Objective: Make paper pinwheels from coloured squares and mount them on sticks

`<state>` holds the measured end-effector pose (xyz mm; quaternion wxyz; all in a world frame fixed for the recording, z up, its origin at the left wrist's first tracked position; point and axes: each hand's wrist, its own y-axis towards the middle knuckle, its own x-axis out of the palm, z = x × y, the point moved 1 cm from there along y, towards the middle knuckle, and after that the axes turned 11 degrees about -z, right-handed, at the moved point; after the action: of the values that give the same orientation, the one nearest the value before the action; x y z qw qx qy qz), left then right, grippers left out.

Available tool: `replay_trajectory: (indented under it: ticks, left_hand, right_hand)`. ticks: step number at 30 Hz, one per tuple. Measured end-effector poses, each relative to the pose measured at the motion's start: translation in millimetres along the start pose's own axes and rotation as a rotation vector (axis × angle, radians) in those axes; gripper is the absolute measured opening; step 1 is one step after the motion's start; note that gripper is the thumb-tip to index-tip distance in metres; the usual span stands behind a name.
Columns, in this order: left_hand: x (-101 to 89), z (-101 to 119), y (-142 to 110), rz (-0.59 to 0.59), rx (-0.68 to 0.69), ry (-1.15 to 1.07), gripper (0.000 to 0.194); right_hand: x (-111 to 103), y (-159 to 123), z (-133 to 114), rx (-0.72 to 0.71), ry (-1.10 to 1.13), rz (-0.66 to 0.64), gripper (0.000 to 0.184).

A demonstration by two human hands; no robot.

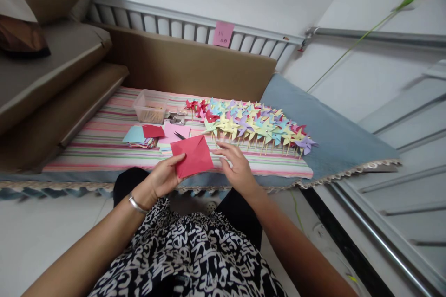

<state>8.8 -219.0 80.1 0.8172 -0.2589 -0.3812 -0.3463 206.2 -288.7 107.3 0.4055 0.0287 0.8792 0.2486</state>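
A square of red paper [193, 157] with faint creases is pinched at its left edge by my left hand [165, 175], thumb on top. Just off the paper's right edge hovers my right hand [237, 167], fingers apart and holding nothing. Behind the red square lie a sheet of pink paper [173, 131] and the dark tip of a pointed tool [180, 135], its rest hidden by the paper. Farther left sits a stack of coloured paper squares [135, 135] with a red one on top.
Many paper pinwheels [258, 125] on sticks lie in rows at the right. A clear plastic box [151, 106] holds thin sticks, beside a small container [176, 118]. A brown board [195, 62] stands behind the striped cloth [94, 148]; folded brown cushions [52, 83] are at the left.
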Motion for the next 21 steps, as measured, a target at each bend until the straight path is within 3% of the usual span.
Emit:
replay_trajectory:
  ticks: [3, 6, 8, 12, 21]
  left_hand:
    - [5.8, 0.6, 0.4, 0.027, 0.082, -0.026, 0.029]
    - [12.5, -2.5, 1.2, 0.022, 0.130, -0.035, 0.028]
    - [15.1, -6.3, 2.5, 0.011, 0.151, -0.036, 0.025]
    - [15.5, -13.7, 5.4, -0.006, 0.166, -0.032, 0.021]
    - [13.2, -18.7, 7.5, -0.031, 0.175, 0.015, 0.015]
  right_hand:
    - [14.7, -6.3, -1.2, 0.257, 0.301, 0.116, 0.016]
    - [41.6, -14.0, -7.4, 0.558, 0.715, 0.069, 0.022]
    - [58.2, -16.9, -13.5, 0.683, 0.920, 0.017, 0.030]
    - [72.0, -13.1, -23.1, 0.689, 1.077, -0.020, 0.034]
    - [70.3, -6.1, -22.8, 0.677, 1.058, 0.022, 0.022]
